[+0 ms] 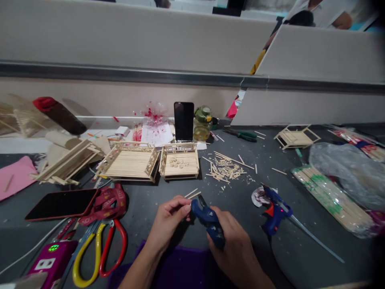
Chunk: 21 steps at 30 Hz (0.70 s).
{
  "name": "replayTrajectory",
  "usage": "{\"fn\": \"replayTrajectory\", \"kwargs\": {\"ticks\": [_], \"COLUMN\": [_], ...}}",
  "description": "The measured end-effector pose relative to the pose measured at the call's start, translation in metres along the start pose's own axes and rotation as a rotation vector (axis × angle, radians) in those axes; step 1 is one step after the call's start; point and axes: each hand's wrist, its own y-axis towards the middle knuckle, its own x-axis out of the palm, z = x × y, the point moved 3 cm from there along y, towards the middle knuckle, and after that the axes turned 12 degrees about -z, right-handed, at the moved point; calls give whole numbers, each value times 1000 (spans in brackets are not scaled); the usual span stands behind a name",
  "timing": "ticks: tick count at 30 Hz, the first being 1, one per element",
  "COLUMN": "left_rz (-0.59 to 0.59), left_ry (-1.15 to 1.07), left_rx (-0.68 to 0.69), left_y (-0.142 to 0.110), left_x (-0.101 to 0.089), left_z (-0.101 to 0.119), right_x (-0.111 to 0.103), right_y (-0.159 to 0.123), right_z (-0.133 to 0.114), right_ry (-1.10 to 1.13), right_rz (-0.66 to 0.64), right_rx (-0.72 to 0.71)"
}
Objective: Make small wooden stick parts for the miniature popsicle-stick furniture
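Note:
My left hand (171, 220) is closed in a pinch on thin wooden sticks (192, 194), whose ends poke out past the fingertips. In my right hand (233, 239) is a blue-handled pair of pliers (207, 216), its dark jaws touching or close beside the sticks; I cannot tell which. Beyond the hands stand two small stick-built furniture models, a wider one (130, 161) and a narrower one (179, 162) with cut bits lying on it. A pile of cut stick pieces (227, 168) is scattered to their right.
On the right lie a blue glue gun (275, 212) with a long glue stick and bagged wooden sticks (333, 200). Red-and-yellow-handled pliers (98, 249), a phone (63, 204) and a purple power strip (51, 261) are on the left. An upright phone (184, 120) and a bottle (203, 124) stand behind.

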Motion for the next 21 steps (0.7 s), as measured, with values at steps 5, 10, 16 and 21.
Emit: {"fn": "replayTrajectory", "kwargs": {"ticks": [5,10,16,21], "left_rz": [-66,-103,-154,-165], "left_ry": [66,189,273,251], "left_rx": [67,56,67,41], "left_y": [-3,-4,-5,-5], "left_x": [0,-1,1,1], "left_z": [3,11,16,10], "right_x": [6,10,5,1], "right_y": [4,-2,-5,-2], "right_z": [-5,0,1,0], "right_ry": [3,-40,-31,64], "right_rz": [-53,28,43,-49], "right_rx": [-36,-175,-210,-168]}}
